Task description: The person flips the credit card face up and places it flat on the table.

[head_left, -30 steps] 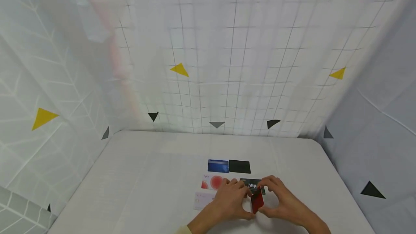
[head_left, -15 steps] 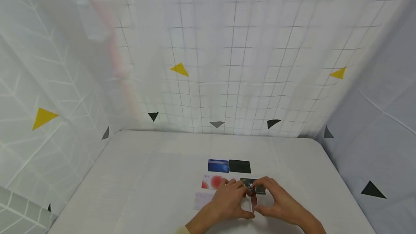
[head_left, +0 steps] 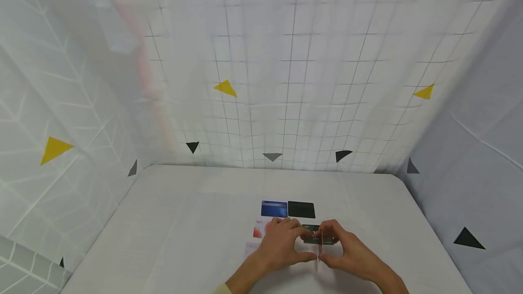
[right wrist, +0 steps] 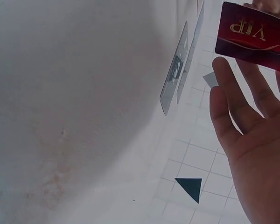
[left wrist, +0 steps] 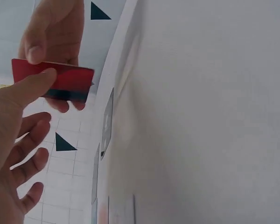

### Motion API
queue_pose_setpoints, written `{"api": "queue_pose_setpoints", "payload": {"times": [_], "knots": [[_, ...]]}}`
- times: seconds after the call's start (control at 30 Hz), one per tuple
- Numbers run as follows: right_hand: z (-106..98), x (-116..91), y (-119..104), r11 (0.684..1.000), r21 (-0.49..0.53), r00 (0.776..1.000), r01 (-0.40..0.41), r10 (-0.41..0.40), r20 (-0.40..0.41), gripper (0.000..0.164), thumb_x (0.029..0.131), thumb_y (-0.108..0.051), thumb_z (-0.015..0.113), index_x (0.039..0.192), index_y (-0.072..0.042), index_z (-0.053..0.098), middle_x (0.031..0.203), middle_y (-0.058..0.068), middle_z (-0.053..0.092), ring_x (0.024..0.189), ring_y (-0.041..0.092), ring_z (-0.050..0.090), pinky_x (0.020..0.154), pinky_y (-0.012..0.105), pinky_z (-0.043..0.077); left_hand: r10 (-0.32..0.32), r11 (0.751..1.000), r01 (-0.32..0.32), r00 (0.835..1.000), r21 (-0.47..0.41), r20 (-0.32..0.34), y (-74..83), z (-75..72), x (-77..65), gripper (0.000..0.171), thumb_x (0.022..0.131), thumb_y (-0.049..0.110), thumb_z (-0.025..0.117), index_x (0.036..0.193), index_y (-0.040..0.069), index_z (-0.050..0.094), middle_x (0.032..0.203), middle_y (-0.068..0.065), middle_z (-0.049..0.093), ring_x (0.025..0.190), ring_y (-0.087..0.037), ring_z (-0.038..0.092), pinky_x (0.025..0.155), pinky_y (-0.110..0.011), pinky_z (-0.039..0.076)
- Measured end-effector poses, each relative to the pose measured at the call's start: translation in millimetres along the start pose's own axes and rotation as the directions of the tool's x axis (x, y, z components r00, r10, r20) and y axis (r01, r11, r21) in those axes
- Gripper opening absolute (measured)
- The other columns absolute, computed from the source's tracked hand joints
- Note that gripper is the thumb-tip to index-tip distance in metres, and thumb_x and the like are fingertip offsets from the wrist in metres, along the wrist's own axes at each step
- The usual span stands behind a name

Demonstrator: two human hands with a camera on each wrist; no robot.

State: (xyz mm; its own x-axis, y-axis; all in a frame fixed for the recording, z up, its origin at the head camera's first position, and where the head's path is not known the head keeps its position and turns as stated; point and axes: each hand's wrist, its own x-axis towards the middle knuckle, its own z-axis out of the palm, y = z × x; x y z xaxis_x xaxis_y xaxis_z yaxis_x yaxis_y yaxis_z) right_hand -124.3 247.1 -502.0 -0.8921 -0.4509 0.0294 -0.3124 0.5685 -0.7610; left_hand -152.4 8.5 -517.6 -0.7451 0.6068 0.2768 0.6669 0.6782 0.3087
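A red card (left wrist: 72, 80) with gold "VIP" lettering on one face and a dark stripe on the other stands on edge between the two hands. My right hand (head_left: 347, 251) grips it by its edges, thumb at the near side and fingers at the far side. In the head view the card shows almost edge-on. My left hand (head_left: 278, 245) is beside it with fingers curved and spread from the thumb; its thumb overlaps the striped face in the left wrist view. A dark "Vip" card (head_left: 309, 227) lies flat beyond the held card, partly covered by the fingers.
A blue card (head_left: 274, 208) and a black card (head_left: 301, 209) lie side by side at the back. A white card with red circles (head_left: 258, 229) and a pale lilac card (head_left: 250, 249) are partly hidden by the left hand. White sheeting (head_left: 261, 117) surrounds the white table (head_left: 171, 221).
The red card has turned from showing its red face to nearly edge-on in the head view. My left hand has drawn back slightly to the left; my right hand has shifted slightly left.
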Motion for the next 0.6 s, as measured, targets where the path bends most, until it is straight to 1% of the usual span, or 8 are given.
{"api": "queue_pose_setpoints", "payload": {"times": [0.07,0.17,0.3,0.4,0.5,0.6], "knots": [[1.1,0.9,1.1,1.000,0.000,1.000,-0.004,0.004,0.006,0.061,0.086,-0.042,0.079,0.131,-0.022,0.044,0.118,-0.001,0.063,0.105,0.013,0.063,0.090,0.039,0.053,0.019,1.000,-0.020,0.998,-0.014,-0.055,-1.5,-4.3,-1.1,0.057,0.079,0.074,0.067,0.121,0.035,0.070,0.101,0.021,0.062,0.101,-0.002,0.056,0.087,-0.032,0.040],[2.1,2.0,2.9,1.000,0.000,1.000,-0.015,0.015,0.027,0.063,0.086,-0.047,0.077,0.133,-0.021,0.046,0.120,0.001,0.063,0.107,0.012,0.064,0.092,0.041,0.054,0.040,0.999,-0.043,0.994,-0.023,-0.105,-2.6,-11.8,-1.8,0.061,0.077,0.075,0.068,0.123,0.035,0.070,0.101,0.020,0.060,0.099,-0.002,0.054,0.086,-0.031,0.038],[2.7,3.7,3.0,0.999,-0.025,0.999,-0.021,0.022,0.044,0.065,0.085,-0.049,0.078,0.136,-0.020,0.050,0.121,-0.005,0.063,0.109,0.011,0.064,0.093,0.041,0.054,0.043,0.999,-0.046,0.994,-0.019,-0.103,-3.0,-18.8,-1.1,0.064,0.075,0.077,0.068,0.125,0.036,0.069,0.100,0.019,0.059,0.096,-0.002,0.051,0.088,-0.032,0.038],[2.7,4.1,1.5,0.998,-0.056,0.999,-0.018,0.021,0.038,0.065,0.084,-0.049,0.079,0.137,-0.021,0.053,0.120,-0.010,0.062,0.108,0.010,0.064,0.092,0.038,0.055,0.043,0.999,-0.045,0.994,-0.018,-0.096,-3.0,-20.0,-0.6,0.064,0.075,0.078,0.068,0.125,0.037,0.068,0.100,0.020,0.059,0.097,-0.002,0.050,0.090,-0.033,0.038],[1.7,4.0,-0.6,0.995,-0.103,0.999,-0.007,0.011,0.037,0.065,0.084,-0.052,0.078,0.137,-0.023,0.054,0.121,-0.012,0.061,0.105,0.009,0.063,0.089,0.037,0.056,0.048,0.999,-0.050,0.995,-0.016,-0.089,-2.5,-19.8,-0.5,0.064,0.075,0.077,0.068,0.125,0.037,0.069,0.101,0.021,0.059,0.097,-0.001,0.050,0.090,-0.034,0.039],[1.1,4.4,-2.3,0.988,-0.153,0.999,-0.001,0.008,0.045,0.065,0.084,-0.055,0.076,0.138,-0.027,0.054,0.122,-0.013,0.061,0.104,0.007,0.061,0.087,0.035,0.056,0.041,0.999,-0.042,0.997,-0.012,-0.058,-1.3,-19.9,-0.7,0.063,0.076,0.076,0.068,0.125,0.037,0.069,0.103,0.021,0.060,0.097,-0.002,0.052,0.090,-0.035,0.039]]}}
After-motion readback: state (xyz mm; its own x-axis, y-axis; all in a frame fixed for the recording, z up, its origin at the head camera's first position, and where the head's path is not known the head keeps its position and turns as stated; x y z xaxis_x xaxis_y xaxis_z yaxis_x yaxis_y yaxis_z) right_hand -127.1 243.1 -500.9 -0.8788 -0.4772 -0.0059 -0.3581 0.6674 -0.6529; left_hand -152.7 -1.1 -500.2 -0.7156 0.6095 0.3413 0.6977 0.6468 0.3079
